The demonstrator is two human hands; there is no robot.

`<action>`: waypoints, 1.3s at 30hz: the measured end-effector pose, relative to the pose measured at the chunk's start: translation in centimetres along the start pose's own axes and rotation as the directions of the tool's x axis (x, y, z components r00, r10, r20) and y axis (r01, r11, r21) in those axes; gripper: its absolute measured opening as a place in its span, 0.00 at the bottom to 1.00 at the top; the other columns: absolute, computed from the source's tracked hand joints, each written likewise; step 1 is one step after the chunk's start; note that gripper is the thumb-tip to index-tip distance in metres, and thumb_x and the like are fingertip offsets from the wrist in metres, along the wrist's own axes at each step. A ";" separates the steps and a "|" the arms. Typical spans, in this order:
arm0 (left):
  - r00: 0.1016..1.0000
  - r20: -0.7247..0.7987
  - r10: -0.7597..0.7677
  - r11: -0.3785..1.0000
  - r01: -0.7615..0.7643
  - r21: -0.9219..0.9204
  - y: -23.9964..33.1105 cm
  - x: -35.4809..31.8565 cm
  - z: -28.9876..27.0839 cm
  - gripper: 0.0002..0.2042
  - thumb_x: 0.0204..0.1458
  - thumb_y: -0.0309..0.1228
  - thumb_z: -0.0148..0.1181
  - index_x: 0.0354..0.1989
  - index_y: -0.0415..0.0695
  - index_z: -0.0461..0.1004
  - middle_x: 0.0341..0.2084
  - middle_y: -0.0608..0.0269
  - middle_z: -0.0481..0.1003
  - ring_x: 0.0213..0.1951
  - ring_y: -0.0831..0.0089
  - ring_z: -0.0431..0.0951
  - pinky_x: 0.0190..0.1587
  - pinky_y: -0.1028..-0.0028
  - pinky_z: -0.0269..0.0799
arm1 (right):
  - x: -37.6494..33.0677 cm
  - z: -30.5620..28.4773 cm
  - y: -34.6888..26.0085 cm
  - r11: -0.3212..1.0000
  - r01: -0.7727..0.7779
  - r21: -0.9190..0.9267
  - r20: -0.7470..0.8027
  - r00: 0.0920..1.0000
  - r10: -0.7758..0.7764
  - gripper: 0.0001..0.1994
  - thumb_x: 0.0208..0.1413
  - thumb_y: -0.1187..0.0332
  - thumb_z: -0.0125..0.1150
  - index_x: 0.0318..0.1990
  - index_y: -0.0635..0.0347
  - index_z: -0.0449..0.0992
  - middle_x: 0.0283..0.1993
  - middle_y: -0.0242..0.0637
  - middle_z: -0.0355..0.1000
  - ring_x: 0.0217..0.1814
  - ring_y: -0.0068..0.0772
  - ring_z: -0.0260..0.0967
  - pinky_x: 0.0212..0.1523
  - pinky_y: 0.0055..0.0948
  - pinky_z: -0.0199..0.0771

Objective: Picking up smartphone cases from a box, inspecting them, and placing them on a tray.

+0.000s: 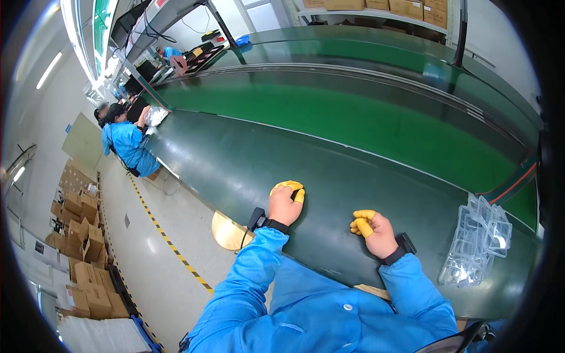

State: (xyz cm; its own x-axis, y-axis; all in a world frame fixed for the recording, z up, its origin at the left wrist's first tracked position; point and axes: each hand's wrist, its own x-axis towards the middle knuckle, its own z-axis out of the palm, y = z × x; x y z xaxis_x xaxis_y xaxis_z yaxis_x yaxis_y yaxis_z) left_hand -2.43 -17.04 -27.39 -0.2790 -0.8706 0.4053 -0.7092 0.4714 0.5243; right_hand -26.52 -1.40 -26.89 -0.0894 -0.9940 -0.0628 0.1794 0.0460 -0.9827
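My left hand (286,205) is over the green bench top, its yellow-covered fingers loosely curled and a gap between thumb and fingers. To the right, my right hand (378,234) hovers or rests above the same surface with half-bent fingers, also in yellow covers, the thumb apart from the index finger. I see nothing held in either hand, though the palms are hidden. Both wrists wear black bands with small devices. Clear plastic compartment boxes (471,244) lie in a loose pile right of my right hand, apart from it.
A long green bench (229,150) runs before me, with a raised green ledge (353,117) behind it. A round wooden stool (229,230) is by the near edge. Co-workers in blue (126,141) are at the far left. Cardboard boxes (91,282) stand along the left wall.
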 end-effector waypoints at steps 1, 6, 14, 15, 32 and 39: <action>1.000 0.005 0.003 1.000 -0.003 -0.006 -0.1 -0.1 0.1 0.08 0.48 0.28 0.60 0.36 0.41 0.80 0.36 0.52 0.79 0.43 0.52 0.75 0.50 0.59 0.68 | 0.0 0.1 0.0 1.000 0.009 -0.013 0.010 1.000 -0.009 0.10 0.63 0.76 0.51 0.51 0.63 0.72 0.39 0.37 0.75 0.39 0.26 0.74 0.42 0.25 0.74; 0.999 -0.026 0.044 0.999 -0.044 0.013 -0.7 0.0 0.4 0.08 0.49 0.31 0.60 0.36 0.44 0.80 0.35 0.54 0.79 0.42 0.53 0.75 0.50 0.59 0.68 | 0.2 0.0 0.1 1.000 -0.003 -0.024 0.015 1.000 0.003 0.12 0.62 0.77 0.52 0.51 0.64 0.72 0.40 0.38 0.75 0.41 0.26 0.74 0.44 0.25 0.75; 0.999 -0.016 0.039 0.999 -0.039 0.020 -0.8 -0.1 0.5 0.08 0.50 0.31 0.60 0.36 0.44 0.80 0.37 0.55 0.79 0.45 0.54 0.75 0.53 0.60 0.67 | 0.3 0.1 0.5 0.999 0.012 -0.031 0.018 1.000 -0.012 0.11 0.61 0.74 0.55 0.51 0.64 0.73 0.40 0.37 0.76 0.41 0.25 0.75 0.44 0.25 0.76; 0.999 -0.014 0.047 0.998 -0.046 0.033 -0.9 -0.1 0.4 0.08 0.50 0.31 0.59 0.36 0.43 0.80 0.37 0.55 0.79 0.45 0.54 0.75 0.53 0.60 0.67 | 0.3 0.1 0.6 0.999 0.015 -0.033 0.014 1.000 -0.015 0.11 0.61 0.74 0.55 0.51 0.64 0.73 0.40 0.37 0.76 0.41 0.25 0.75 0.44 0.25 0.76; 0.997 -0.020 0.070 0.997 -0.070 0.007 -0.6 -0.2 0.5 0.08 0.49 0.29 0.60 0.36 0.41 0.79 0.38 0.53 0.79 0.45 0.53 0.75 0.53 0.59 0.66 | 0.3 0.0 0.5 0.998 0.015 -0.067 0.021 1.000 -0.013 0.11 0.62 0.74 0.55 0.50 0.65 0.73 0.40 0.38 0.77 0.41 0.25 0.75 0.44 0.25 0.75; 0.998 -0.034 0.053 0.998 -0.054 -0.036 -0.4 -0.4 0.5 0.08 0.49 0.27 0.61 0.37 0.39 0.79 0.39 0.50 0.78 0.46 0.52 0.74 0.52 0.59 0.68 | 0.0 0.0 -0.1 0.992 0.013 -0.124 0.026 1.000 -0.010 0.11 0.62 0.73 0.55 0.51 0.66 0.73 0.39 0.39 0.77 0.41 0.25 0.75 0.45 0.25 0.75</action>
State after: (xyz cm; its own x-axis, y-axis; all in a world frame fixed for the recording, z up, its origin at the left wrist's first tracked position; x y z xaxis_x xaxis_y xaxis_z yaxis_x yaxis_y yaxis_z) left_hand -2.38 -16.98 -28.14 -0.2944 -0.8390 0.4575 -0.6693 0.5228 0.5280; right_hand -26.53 -1.39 -26.75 -0.0657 -0.9967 -0.0485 0.0551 0.0449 -0.9975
